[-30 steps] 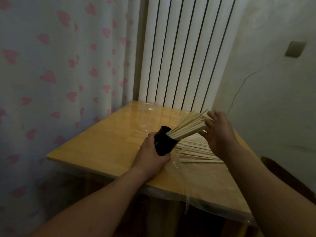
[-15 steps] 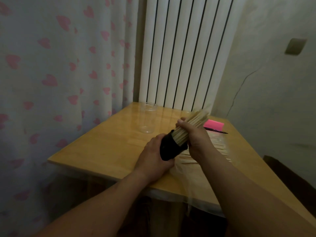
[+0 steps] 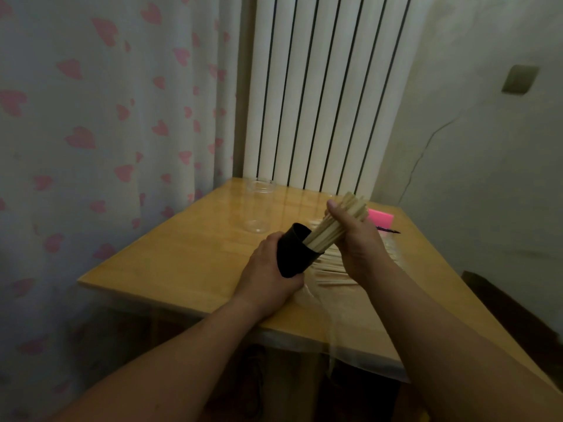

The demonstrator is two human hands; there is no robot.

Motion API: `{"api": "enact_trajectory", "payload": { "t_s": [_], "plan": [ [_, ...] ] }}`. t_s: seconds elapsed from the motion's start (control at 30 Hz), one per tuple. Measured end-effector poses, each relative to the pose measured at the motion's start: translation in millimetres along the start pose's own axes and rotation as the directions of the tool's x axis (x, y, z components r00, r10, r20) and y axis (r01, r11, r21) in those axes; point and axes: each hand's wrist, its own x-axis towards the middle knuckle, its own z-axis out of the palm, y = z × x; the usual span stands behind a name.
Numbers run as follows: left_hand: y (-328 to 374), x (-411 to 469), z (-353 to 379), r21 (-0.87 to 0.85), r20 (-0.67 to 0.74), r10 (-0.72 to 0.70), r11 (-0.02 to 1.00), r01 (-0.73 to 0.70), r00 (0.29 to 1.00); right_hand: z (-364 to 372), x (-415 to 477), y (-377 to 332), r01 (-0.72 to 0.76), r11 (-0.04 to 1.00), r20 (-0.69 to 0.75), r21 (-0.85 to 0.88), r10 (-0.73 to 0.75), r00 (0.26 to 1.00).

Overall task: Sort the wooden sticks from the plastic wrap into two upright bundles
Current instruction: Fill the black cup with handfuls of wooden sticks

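- Left hand (image 3: pixel 268 269) wraps around a tilted black cup (image 3: pixel 294 255).
- Right hand (image 3: pixel 353 239) is closed around the stick bundle (image 3: pixel 332 226) poking from it.
- Loose sticks (image 3: pixel 330 269) lie on the table (image 3: pixel 182 257).

No legible text, labels, brands, numbers or signs in view. Black cylindrical cup (image 3: pixel 295 254): plain surface, no print. Clear plastic jar (image 3: pixel 258 208), far left on the table: no label visible. Pink rectangular pad (image 3: pixel 380 217), far right: blank face, nothing written that can be made out. White curtain with pink heart pattern (image 3: pixel 106 117), left: hearts only, no lettering. Grey square wall plate (image 3: pixel 519 79), far right: unmarked.
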Motion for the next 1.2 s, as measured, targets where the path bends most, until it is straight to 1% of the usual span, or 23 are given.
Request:
{"api": "enact_trajectory", "payload": {
  "t_s": [0.1, 0.17, 0.27, 0.33, 0.4, 0.43, 0.5, 0.53, 0.6, 0.63, 0.7, 0.73, 0.8, 0.87, 0.93, 0.97, 1.03, 1.13, 1.2],
  "plan": [
    [-0.7, 0.4, -0.7, -0.003, -0.021, -0.016, 1.0, 0.016, 1.0, -9.1, -0.2, -8.1, 0.006, 0.999, 0.013, -0.035, -0.005, 1.0],
    [-1.7, 1.1, -0.5, -0.003, -0.036, -0.027, 1.0, 0.027, 0.999, -16.2, -4.5, -14.9, 0.02, 0.996, -0.005, -0.091, -0.021, 1.0],
    [-2.7, 1.7, 0.2, -0.007, -0.054, -0.042, 0.999, 0.041, 0.998, -30.2, -13.3, -27.6, 0.07, 0.977, -0.136, -0.203, -0.099, 0.986],
    [-4.1, 2.4, 0.8, -0.013, -0.063, -0.045, 0.999, 0.045, 0.997, -40.1, -23.5, -39.4, 0.12, 0.938, -0.207, -0.324, -0.194, 0.959],
    [-5.2, 2.6, 1.3, -0.011, -0.061, -0.049, 0.999, 0.049, 0.997, -50.0, -38.5, -49.0, 0.166, 0.884, -0.185, -0.437, -0.269, 0.945],
    [-5.6, 2.7, 1.4, -0.01, -0.06, -0.053, 0.999, 0.053, 0.997, -54.9, -46.8, -51.6, 0.19, 0.845, -0.141, -0.499, -0.296, 0.945],
    [-6.1, 2.9, 1.6, -0.014, -0.058, -0.062, 0.998, 0.062, 0.996, -62.9, -64.6, -52.8, 0.237, 0.738, -0.001, -0.632, -0.307, 0.952],
    [-5.9, 2.8, 1.7, -0.014, -0.06, -0.065, 0.998, 0.064, 0.996, -66.0, -70.9, -49.6, 0.239, 0.676, 0.074, -0.697, -0.264, 0.962],
    [-5.4, 2.6, 1.6, -0.007, -0.062, -0.066, 0.998, 0.066, 0.996, -71.3, -75.8, -34.3, 0.205, 0.53, 0.185, -0.823, -0.092, 0.979],
    [-5.1, 2.5, 1.4, -0.005, -0.061, -0.065, 0.998, 0.065, 0.996, -74.4, -73.6, -23.9, 0.193, 0.421, 0.205, -0.887, -0.016, 0.979],
    [-5.4, 2.7, 1.6, -0.008, -0.058, -0.064, 0.998, 0.063, 0.996, -78.9, -64.7, -4.2, 0.194, 0.178, 0.211, -0.965, 0.08, 0.974],
    [-5.3, 2.7, 1.5, -0.011, -0.056, -0.064, 0.998, 0.064, 0.996, -78.6, -59.1, 2.2, 0.198, 0.096, 0.209, -0.975, 0.115, 0.971],
    [-5.8, 2.8, 1.4, -0.013, -0.057, -0.066, 0.998, 0.065, 0.996, -76.2, -45.5, 8.3, 0.188, -0.007, 0.183, -0.982, 0.185, 0.965],
    [-6.5, 3.0, 1.4, -0.012, -0.057, -0.07, 0.998, 0.069, 0.996, -74.3, -27.9, 11.9, 0.196, -0.152, 0.159, -0.969, 0.228, 0.961],
    [-6.7, 2.9, 1.3, -0.013, -0.057, -0.069, 0.998, 0.068, 0.996, -73.9, -11.0, 14.7, 0.211, -0.306, 0.143, -0.928, 0.23, 0.963],
    [-6.6, 2.9, 1.3, -0.012, -0.056, -0.067, 0.998, 0.066, 0.996, -73.5, -4.1, 15.0, 0.219, -0.365, 0.14, -0.905, 0.231, 0.963],
    [-6.2, 3.1, 1.4, -0.01, -0.056, -0.066, 0.998, 0.066, 0.996, -73.3, 6.4, 16.7, 0.237, -0.415, 0.141, -0.879, 0.248, 0.958],
    [-4.9, 3.5, 1.6, -0.011, -0.064, -0.072, 0.997, 0.072, 0.995, -71.1, 12.8, 19.9, 0.254, -0.438, 0.143, -0.862, 0.271, 0.952],
    [-4.8, 3.1, 1.5, -0.004, -0.063, -0.068, 0.998, 0.068, 0.996, -69.0, 12.2, 21.3, 0.264, -0.44, 0.163, -0.858, 0.254, 0.953]
  ]
}}
